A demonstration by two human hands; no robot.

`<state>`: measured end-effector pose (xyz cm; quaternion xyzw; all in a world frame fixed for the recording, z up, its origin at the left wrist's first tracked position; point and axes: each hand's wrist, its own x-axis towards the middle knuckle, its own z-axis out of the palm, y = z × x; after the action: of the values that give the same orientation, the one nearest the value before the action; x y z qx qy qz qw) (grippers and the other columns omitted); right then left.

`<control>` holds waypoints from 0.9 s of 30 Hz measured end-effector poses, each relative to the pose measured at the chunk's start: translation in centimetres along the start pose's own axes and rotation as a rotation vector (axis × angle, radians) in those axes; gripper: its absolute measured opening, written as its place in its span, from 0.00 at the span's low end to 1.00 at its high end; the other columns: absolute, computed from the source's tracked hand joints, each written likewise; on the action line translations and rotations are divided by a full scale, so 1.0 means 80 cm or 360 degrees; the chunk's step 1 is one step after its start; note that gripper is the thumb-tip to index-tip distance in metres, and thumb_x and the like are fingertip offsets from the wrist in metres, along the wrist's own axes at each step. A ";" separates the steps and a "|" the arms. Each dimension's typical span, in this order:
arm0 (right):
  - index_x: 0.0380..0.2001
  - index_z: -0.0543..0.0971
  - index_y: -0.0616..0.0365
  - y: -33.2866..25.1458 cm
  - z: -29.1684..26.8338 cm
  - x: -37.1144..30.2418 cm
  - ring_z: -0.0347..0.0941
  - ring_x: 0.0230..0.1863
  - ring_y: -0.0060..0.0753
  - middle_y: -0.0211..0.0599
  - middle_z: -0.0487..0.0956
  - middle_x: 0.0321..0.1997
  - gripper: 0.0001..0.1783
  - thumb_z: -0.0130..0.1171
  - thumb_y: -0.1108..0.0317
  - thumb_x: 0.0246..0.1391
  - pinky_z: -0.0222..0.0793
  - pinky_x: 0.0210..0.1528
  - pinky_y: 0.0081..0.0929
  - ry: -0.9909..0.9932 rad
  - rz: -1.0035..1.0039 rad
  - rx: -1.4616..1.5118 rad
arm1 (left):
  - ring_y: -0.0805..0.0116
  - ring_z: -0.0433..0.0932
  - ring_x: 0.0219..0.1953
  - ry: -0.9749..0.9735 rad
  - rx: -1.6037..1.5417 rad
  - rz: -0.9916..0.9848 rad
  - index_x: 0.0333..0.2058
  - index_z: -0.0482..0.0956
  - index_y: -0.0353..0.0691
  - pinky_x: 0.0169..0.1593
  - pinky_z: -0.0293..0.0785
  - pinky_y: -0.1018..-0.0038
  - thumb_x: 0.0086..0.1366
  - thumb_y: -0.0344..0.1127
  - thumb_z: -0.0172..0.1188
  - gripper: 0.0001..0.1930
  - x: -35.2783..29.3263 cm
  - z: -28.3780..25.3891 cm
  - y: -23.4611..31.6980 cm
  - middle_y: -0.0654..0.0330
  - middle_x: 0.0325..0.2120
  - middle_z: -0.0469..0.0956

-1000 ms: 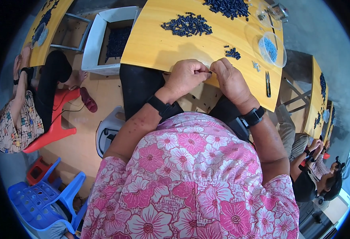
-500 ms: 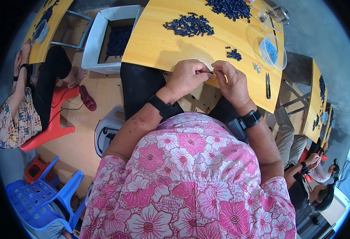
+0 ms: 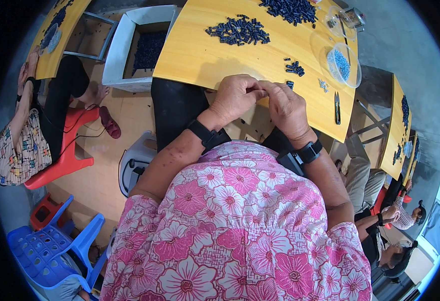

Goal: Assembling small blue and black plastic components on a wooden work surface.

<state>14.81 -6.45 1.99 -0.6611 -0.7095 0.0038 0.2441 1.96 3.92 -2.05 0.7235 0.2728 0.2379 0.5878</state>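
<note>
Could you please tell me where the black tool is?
In the head view, the black tool lies on the yellow table, right of the right hand, below the blue-filled tub.

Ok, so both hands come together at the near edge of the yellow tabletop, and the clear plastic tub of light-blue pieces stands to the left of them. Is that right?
Not quite: the head view shows the clear plastic tub of light-blue pieces to the right of both hands. The left hand and right hand do come together at the yellow tabletop's near edge.
</note>
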 end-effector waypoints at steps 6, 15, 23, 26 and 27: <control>0.43 0.78 0.53 0.009 0.006 -0.004 0.77 0.37 0.42 0.37 0.80 0.36 0.21 0.57 0.78 0.41 0.74 0.38 0.32 0.0205 0.0393 0.0370 | 0.73 0.76 0.25 0.0013 0.0060 -0.0008 0.29 0.81 0.32 0.32 0.73 0.77 0.56 0.30 0.65 0.07 0.001 0.001 0.002 0.58 0.23 0.79; 0.39 0.81 0.51 0.024 0.004 0.002 0.77 0.38 0.41 0.36 0.80 0.34 0.18 0.60 0.78 0.40 0.74 0.39 0.32 -0.0003 0.0302 0.0446 | 0.75 0.73 0.23 -0.0033 0.0094 0.0004 0.27 0.80 0.32 0.30 0.70 0.78 0.56 0.31 0.65 0.07 0.003 -0.001 -0.001 0.60 0.20 0.77; 0.37 0.81 0.66 0.029 0.010 -0.004 0.76 0.33 0.22 0.33 0.80 0.32 0.07 0.56 0.80 0.55 0.73 0.40 0.19 0.0067 0.0914 0.1331 | 0.78 0.74 0.26 -0.0063 -0.0102 0.0003 0.30 0.82 0.33 0.32 0.72 0.80 0.57 0.29 0.64 0.05 0.005 -0.001 -0.006 0.61 0.24 0.80; 0.38 0.81 0.67 0.026 0.008 -0.002 0.76 0.33 0.21 0.33 0.81 0.31 0.07 0.56 0.78 0.57 0.72 0.41 0.19 0.0083 0.1095 0.1545 | 0.77 0.76 0.27 -0.0059 -0.0218 -0.0010 0.31 0.82 0.33 0.33 0.73 0.80 0.58 0.28 0.64 0.05 0.005 -0.001 -0.009 0.61 0.26 0.80; 0.38 0.81 0.67 0.027 0.008 -0.005 0.76 0.33 0.21 0.33 0.81 0.31 0.07 0.56 0.78 0.57 0.72 0.41 0.19 0.0085 0.1099 0.1544 | 0.77 0.76 0.27 -0.0062 -0.0220 -0.0011 0.31 0.82 0.33 0.33 0.73 0.80 0.58 0.28 0.64 0.05 0.005 -0.001 -0.008 0.61 0.26 0.80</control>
<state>16.61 -6.31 0.55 -0.6665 -0.3645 0.3900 0.5205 2.15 4.34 -2.66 0.6849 0.2466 0.2400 0.6423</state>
